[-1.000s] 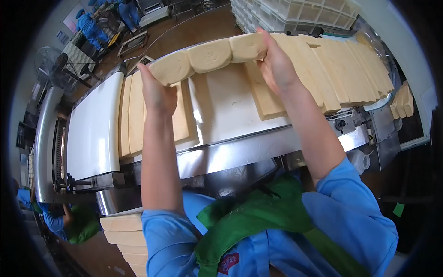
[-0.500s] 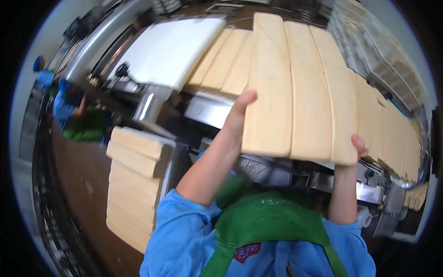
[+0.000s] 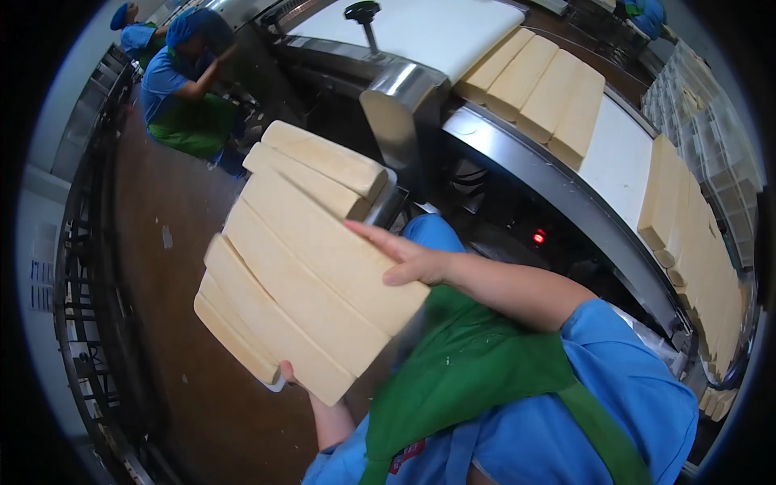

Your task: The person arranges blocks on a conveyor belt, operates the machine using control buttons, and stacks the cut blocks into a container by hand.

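My right hand (image 3: 408, 257) grips the near right side of a row of three long, pale beige dough slabs (image 3: 311, 259), thumb on top. At their lower left edge is my left hand (image 3: 301, 380), its thumb showing and the other fingers hidden underneath. The held slabs lie side by side, tilted, over a light tray (image 3: 384, 202) bearing more of the same slabs. Other dough slabs (image 3: 323, 158) show beyond the held ones, and some (image 3: 234, 331) on their left. Whether the held slabs touch the tray's load, I cannot tell.
A conveyor with a white belt (image 3: 618, 158) curves along the right, carrying several slabs (image 3: 537, 85). A metal housing with a black knob (image 3: 362, 11) stands ahead. Two people (image 3: 186, 89) in blue and green are at the upper left. White crates (image 3: 699, 105) are stacked at right.
The three slabs moved from above the conveyor leftward and down over the tray, both hands on them. My view turned left. A bare stretch of white belt now shows between the slabs.
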### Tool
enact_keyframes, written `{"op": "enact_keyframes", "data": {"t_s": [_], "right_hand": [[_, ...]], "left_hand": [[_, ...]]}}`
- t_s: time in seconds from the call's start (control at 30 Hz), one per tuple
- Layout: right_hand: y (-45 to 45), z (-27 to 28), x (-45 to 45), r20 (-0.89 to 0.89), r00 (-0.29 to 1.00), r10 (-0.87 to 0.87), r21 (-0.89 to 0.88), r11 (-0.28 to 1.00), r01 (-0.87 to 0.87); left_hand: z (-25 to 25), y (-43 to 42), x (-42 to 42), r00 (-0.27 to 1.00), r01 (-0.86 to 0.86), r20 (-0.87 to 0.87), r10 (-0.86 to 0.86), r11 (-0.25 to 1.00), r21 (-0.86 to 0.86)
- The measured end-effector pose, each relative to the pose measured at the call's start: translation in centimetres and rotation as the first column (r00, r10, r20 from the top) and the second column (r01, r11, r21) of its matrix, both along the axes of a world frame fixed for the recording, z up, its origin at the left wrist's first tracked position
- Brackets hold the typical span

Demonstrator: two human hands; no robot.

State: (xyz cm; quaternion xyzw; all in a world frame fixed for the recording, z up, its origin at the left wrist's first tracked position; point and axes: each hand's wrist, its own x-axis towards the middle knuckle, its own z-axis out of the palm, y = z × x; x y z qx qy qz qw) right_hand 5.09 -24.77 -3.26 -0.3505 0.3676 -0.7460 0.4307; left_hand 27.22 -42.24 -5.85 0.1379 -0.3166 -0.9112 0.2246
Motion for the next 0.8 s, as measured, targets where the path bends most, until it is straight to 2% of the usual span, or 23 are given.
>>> {"op": "enact_keyframes", "data": {"t_s": [0.03, 0.13, 0.17, 0.2, 0.27, 0.3, 0.33, 0.37, 0.4, 0.47, 0.5, 0.53, 0.6, 0.63, 0.67, 0.7, 0.73, 0.8], "right_hand": [[-1.3, -1.3, 0.7, 0.100, 0.993, 0.067, 0.013, 0.998, -0.068], [-4.1, -6.1, 1.4, 0.244, 0.969, 0.032, 0.136, 0.988, -0.067], [-5.7, -9.0, 1.4, 0.128, 0.980, -0.153, 0.116, 0.984, 0.139], [-6.9, -8.7, 0.7, 0.030, 0.968, -0.249, 0.267, 0.935, 0.232], [-9.1, -7.2, -2.1, -0.198, 0.904, -0.378, 0.512, 0.747, 0.425], [-10.0, -5.9, -3.0, -0.498, 0.757, -0.422, 0.443, 0.627, 0.641], [-10.5, -4.8, -3.9, -0.744, 0.527, -0.410, 0.300, 0.500, 0.812], [-10.4, -4.4, -4.7, -0.888, 0.418, -0.190, 0.221, 0.621, 0.752], [-10.3, -4.6, -4.7, -0.961, 0.253, -0.114, 0.101, 0.706, 0.701], [-9.6, -6.2, -3.9, -0.993, -0.116, -0.012, -0.071, 0.852, 0.519], [-9.3, -7.8, -3.8, -0.990, -0.118, 0.081, 0.017, 0.884, 0.468], [-9.6, -9.9, -4.0, -0.970, -0.240, 0.031, -0.092, 0.870, 0.484], [-10.9, -13.0, -4.5, -0.877, -0.479, -0.037, -0.302, 0.818, 0.490], [-11.6, -13.1, -4.7, -0.881, -0.469, -0.060, -0.314, 0.815, 0.487], [-12.3, -13.2, -4.7, -0.887, -0.457, -0.071, -0.321, 0.806, 0.498], [-12.4, -13.0, -4.9, -0.910, -0.404, -0.093, -0.303, 0.814, 0.496], [-12.4, -12.8, -5.2, -0.927, -0.354, -0.122, -0.295, 0.821, 0.489], [-12.5, -12.9, -5.3, -0.914, -0.365, -0.176, -0.346, 0.808, 0.477]], "left_hand": [[-0.6, 0.2, 0.9, 0.999, -0.044, 0.032, 0.044, 0.999, -0.003], [-2.9, -1.7, 1.3, 0.986, -0.126, 0.110, 0.122, 0.992, 0.031], [-4.0, -2.7, 1.2, 0.982, -0.144, 0.132, 0.136, 0.988, 0.050], [-4.8, -4.1, 0.5, 0.978, -0.169, 0.138, 0.157, 0.983, 0.076], [-6.5, -8.5, -2.2, 0.967, -0.218, 0.159, 0.197, 0.968, 0.126], [-7.7, -10.7, -3.2, 0.914, -0.266, 0.291, 0.282, 0.959, -0.095], [-8.9, -13.0, -4.1, 0.837, -0.269, 0.391, 0.384, 0.909, -0.318], [-9.4, -14.1, -4.7, 0.741, -0.229, 0.450, 0.498, 0.818, -0.528], [-9.1, -13.8, -5.1, 0.763, -0.183, 0.398, 0.510, 0.760, -0.623], [-8.0, -11.1, -5.2, 0.812, -0.089, 0.298, 0.502, 0.611, -0.787], [-7.6, -10.0, -4.6, 0.729, 0.083, 0.336, 0.596, 0.410, -0.908], [-7.2, -9.4, -4.1, 0.688, 0.251, 0.371, 0.624, 0.275, -0.928], [-7.0, -8.6, -3.6, 0.617, 0.556, 0.399, 0.678, -0.018, -0.831], [-9.4, -10.0, -3.5, 0.618, 0.512, 0.275, 0.736, -0.112, -0.852], [-10.6, -10.5, -3.5, 0.656, 0.442, 0.212, 0.724, -0.142, -0.886], [-10.2, -10.3, -3.7, 0.686, 0.402, 0.115, 0.718, -0.243, -0.883], [-9.3, -10.1, -4.1, 0.687, 0.430, 0.159, 0.709, -0.219, -0.876], [-7.6, -9.7, -4.8, 0.608, 0.508, 0.327, 0.724, -0.039, -0.860]]}}
